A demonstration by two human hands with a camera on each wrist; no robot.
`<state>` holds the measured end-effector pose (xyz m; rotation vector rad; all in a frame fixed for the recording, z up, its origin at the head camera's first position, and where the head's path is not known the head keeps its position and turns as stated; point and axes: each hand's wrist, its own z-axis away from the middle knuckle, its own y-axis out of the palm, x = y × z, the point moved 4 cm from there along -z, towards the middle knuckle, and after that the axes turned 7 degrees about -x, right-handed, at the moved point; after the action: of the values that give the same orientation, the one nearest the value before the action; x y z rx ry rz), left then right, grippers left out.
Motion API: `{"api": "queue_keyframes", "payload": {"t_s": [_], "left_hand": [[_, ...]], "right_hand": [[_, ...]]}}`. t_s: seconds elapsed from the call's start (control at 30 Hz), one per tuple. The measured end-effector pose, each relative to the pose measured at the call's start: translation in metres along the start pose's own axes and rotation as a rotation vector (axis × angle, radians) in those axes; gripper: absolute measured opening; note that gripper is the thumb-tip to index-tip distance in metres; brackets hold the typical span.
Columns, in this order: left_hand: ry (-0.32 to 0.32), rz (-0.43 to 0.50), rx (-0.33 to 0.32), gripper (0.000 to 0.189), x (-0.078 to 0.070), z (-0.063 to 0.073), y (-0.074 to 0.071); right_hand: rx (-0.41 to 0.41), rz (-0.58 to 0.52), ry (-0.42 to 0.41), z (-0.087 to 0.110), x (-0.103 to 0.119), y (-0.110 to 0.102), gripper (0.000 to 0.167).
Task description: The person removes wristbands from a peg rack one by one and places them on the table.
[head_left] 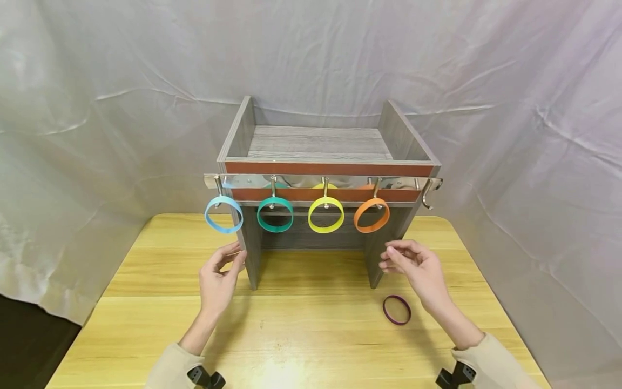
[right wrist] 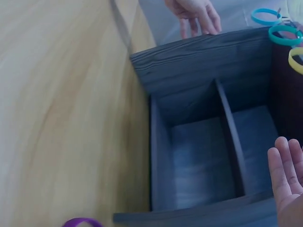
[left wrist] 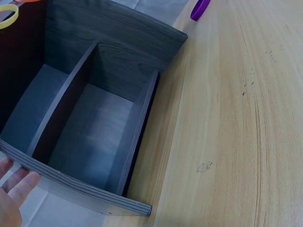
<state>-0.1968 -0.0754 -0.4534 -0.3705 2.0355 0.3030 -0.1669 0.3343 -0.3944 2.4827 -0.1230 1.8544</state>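
My left hand [head_left: 221, 278] is at the left side panel of a grey wooden shelf [head_left: 330, 161], its fingertips at the panel's front edge; firm contact is hard to tell. Beside the right side panel, my right hand [head_left: 420, 267] is raised with fingers loosely bent and nothing in them. A metal hook rail [head_left: 301, 181] runs across the shelf's front. From its hooks hang a light blue wristband [head_left: 210, 221], a green wristband [head_left: 259, 219], a yellow wristband [head_left: 311, 219] and an orange wristband [head_left: 357, 219]. On the table below my right hand lies a purple wristband [head_left: 385, 310].
The rail's rightmost hook [head_left: 426, 195] carries no band. The shelf stands on a light wooden table [head_left: 311, 346]. Grey curtains [head_left: 311, 54] surround the table at the back and sides. An inner divider [left wrist: 64, 99] splits the shelf's lower space.
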Motion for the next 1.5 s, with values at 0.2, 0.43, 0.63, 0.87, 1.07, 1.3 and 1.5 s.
{"api": "queue_keyframes", "payload": {"t_s": [0.2,0.43,0.63,0.87,1.07,1.3,1.5], "left_hand": [[0.007,0.008,0.001,0.021,-0.001,0.000,0.000],[0.001,0.010,0.007,0.021,-0.001,0.000,0.001],[-0.005,0.015,0.005,0.021,-0.001,-0.001,0.001],[-0.005,0.009,0.006,0.021,-0.001,-0.002,0.000],[-0.003,0.006,0.005,0.021,-0.002,-0.001,-0.001],[-0.007,0.007,0.006,0.021,-0.002,0.000,-0.001],[-0.009,0.007,0.009,0.021,-0.002,0.000,-0.001]], "right_hand": [[-0.002,-0.038,-0.040,-0.009,0.013,0.009,0.015],[-0.042,-0.062,-0.055,-0.013,0.022,0.015,0.014],[-0.055,-0.097,-0.078,-0.017,0.027,0.020,0.013],[-0.020,-0.107,-0.111,-0.021,0.034,0.025,0.019],[-0.021,-0.090,-0.106,-0.025,0.038,0.027,0.022],[-0.014,-0.128,-0.125,-0.027,0.044,0.031,0.020],[-0.043,-0.155,-0.135,-0.025,0.048,0.034,0.018]]}}
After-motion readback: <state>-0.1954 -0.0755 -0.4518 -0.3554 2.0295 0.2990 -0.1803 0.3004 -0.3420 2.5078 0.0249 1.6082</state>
